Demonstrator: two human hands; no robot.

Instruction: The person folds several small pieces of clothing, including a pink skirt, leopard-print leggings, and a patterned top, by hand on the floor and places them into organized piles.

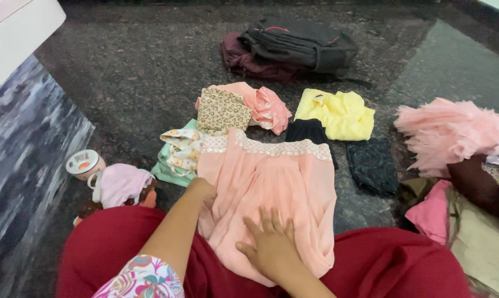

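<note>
The right hand lies flat, fingers spread and released, on the lower part of a peach dress that is spread across the red-clad lap and the dark floor; it presses the cloth without gripping it. The left hand sits at the dress's left edge, but its fingers are turned away behind the knuckles, so I cannot tell whether it pinches the fabric or only rests there. The dress's hem is hidden under the right hand and wrist. Just left of the dress lies a mint green garment, mostly covered by a printed cream piece. Beyond the dress's neckline are a folded leopard-print cloth on a pink garment, a yellow top, and a small black piece partly tucked behind the dress. To the dress's right a dark patterned cloth is hard to make out against the floor. Farther right a pink tulle heap is cut off by the frame. Far beyond the dress lies a black backpack.
</note>
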